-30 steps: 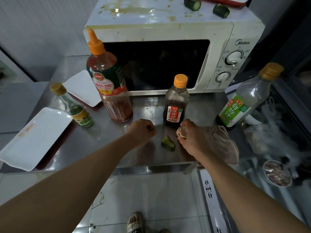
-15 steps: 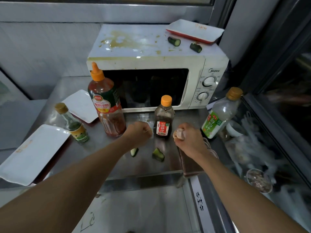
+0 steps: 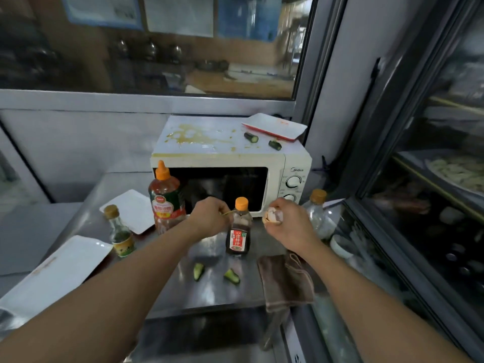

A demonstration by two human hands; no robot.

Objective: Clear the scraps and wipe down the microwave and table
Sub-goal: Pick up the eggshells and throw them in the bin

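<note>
Scraps gathered: both hands have lifted off the steel table (image 3: 146, 258). The right hand (image 3: 285, 221) grips pale eggshell pieces (image 3: 272, 216); the left hand (image 3: 209, 218) pinches a thin yellowish strip (image 3: 227, 213). Two green cucumber chunks (image 3: 217, 273) remain at six o'clock of the dark sauce bottle (image 3: 238, 231). Two more sit on the stained white microwave (image 3: 230, 163), beside an empty red-rimmed tray (image 3: 275, 127).

Steel table (image 3: 183, 292), microwave (image 3: 230, 163), bottles, plates, cucumber scraps (image 3: 231, 275), cloth (image 3: 285, 281)

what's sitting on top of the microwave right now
On the microwave top: a brownish spill, two cucumber pieces, and a red-rimmed plate. Anything under the plate is hidden.
</note>
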